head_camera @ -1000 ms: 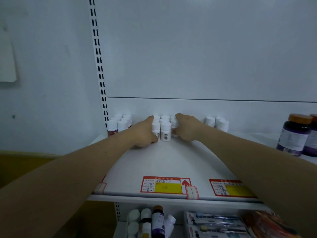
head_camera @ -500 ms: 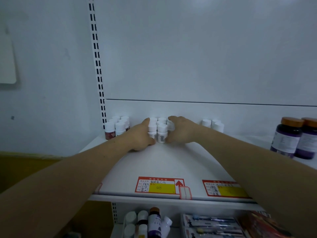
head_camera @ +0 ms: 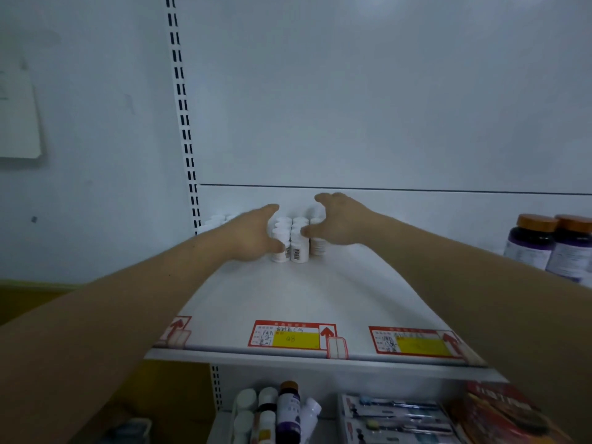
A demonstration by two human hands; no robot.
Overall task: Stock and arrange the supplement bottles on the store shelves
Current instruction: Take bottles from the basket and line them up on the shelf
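Observation:
A tight cluster of small white supplement bottles (head_camera: 299, 248) stands in rows near the back of the white shelf (head_camera: 288, 299). My left hand (head_camera: 253, 232) lies flat against the cluster's left side, fingers straight, thumb at the front bottle. My right hand (head_camera: 339, 219) hovers at the cluster's right side with its fingers spread and arched, its thumb near a bottle cap, gripping nothing. A second group of white bottles (head_camera: 214, 221) peeks out behind my left wrist.
Two purple bottles with orange caps (head_camera: 531, 241) stand at the shelf's right end. Red and yellow price tags (head_camera: 290, 338) line the front edge. The shelf below holds more bottles (head_camera: 288, 408) and toothbrush packs (head_camera: 394, 411). A slotted upright (head_camera: 184, 123) bounds the left.
Both hands were pressed in around the white cluster; now the right hand has lifted and spread its fingers, and the left hand has straightened along the cluster's side.

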